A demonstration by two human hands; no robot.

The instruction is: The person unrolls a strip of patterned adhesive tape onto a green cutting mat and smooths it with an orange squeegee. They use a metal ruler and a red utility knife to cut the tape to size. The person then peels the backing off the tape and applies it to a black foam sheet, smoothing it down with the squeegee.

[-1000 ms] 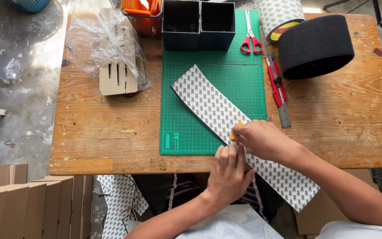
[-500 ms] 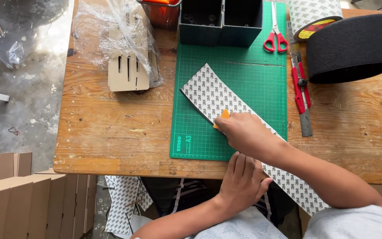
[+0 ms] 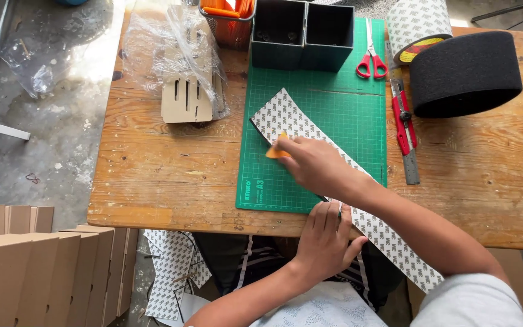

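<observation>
Your patterned strip (image 3: 295,124) lies diagonal across the green cutting mat (image 3: 334,91): far end up-left near the grey boxes (image 3: 301,33), near end running down-right past the desk (image 3: 164,169) edge and hanging off toward your lap. That diagonal is the long axis.

Your right hand (image 3: 316,163) sits on the strip approx. mid-length on the mat, fingers closed round a small orange tool (image 3: 275,151) w/ its tip poking out on the up-left side, pressed to the strip's surface. So the uncovered stretch of strip lies up-left of the tool, straight along the axis.

Your left hand (image 3: 325,233) is flat at the desk edge, fingers together & extended, pinning the strip where it leaves the mat. It's down-right of the right hand, i.e. behind the tool on the same axis. Right hand is the one nearer the strip's far end; left is nearer the hanging end.

Off to the right, clear of both hands: red scissors (image 3: 370,60), red knife w/ steel ruler (image 3: 407,130), black foam roll (image 3: 467,72). Plastic-bagged cardboard pieces (image 3: 186,91) sit left of the mat.
</observation>
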